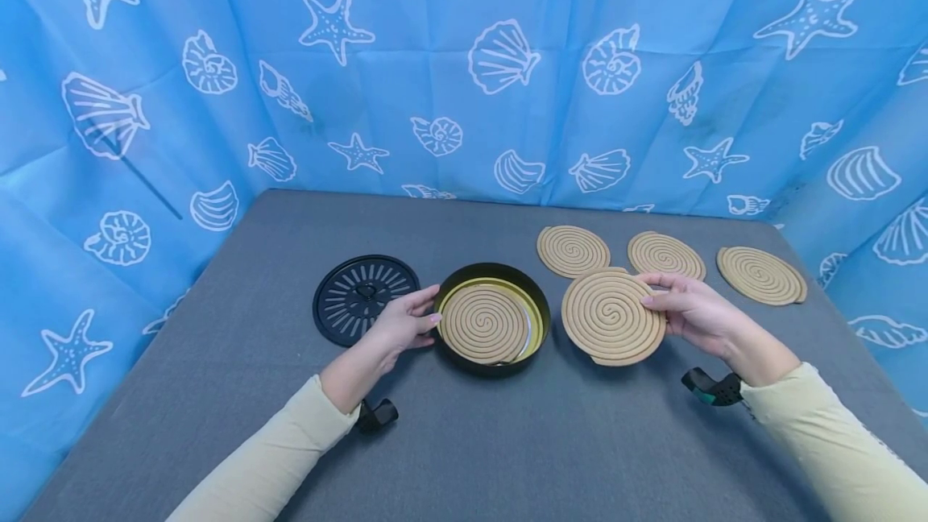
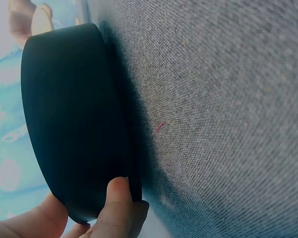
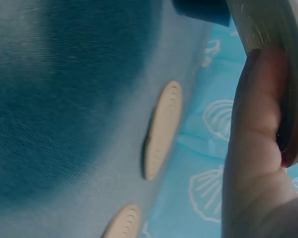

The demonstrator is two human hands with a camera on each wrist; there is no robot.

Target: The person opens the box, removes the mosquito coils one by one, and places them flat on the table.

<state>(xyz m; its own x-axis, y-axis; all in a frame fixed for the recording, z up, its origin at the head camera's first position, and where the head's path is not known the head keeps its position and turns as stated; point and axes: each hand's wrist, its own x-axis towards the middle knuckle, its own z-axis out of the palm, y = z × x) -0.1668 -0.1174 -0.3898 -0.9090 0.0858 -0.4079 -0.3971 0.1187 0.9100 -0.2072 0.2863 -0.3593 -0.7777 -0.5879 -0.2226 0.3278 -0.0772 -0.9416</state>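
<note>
A round black tin (image 1: 490,369) with a gold inside stands mid-table, and a tan spiral mosquito coil (image 1: 484,324) lies in it. My left hand (image 1: 397,322) holds the tin by its left side. In the left wrist view, thumb and fingers (image 2: 118,191) rest against the dark outer wall (image 2: 74,119). To the right of the tin, my right hand (image 1: 685,308) pinches another mosquito coil (image 1: 611,316) by its right edge, thumb on top and fingers beneath. This coil is raised over the table, its spiral face towards the head camera.
A black slotted lid (image 1: 366,296) lies left of the tin, partly behind the left hand. Three more coils lie at the back right: one left (image 1: 573,251), one middle (image 1: 663,252), one right (image 1: 761,275). A blue shell-print curtain (image 1: 464,79) hangs behind the grey table (image 1: 522,449).
</note>
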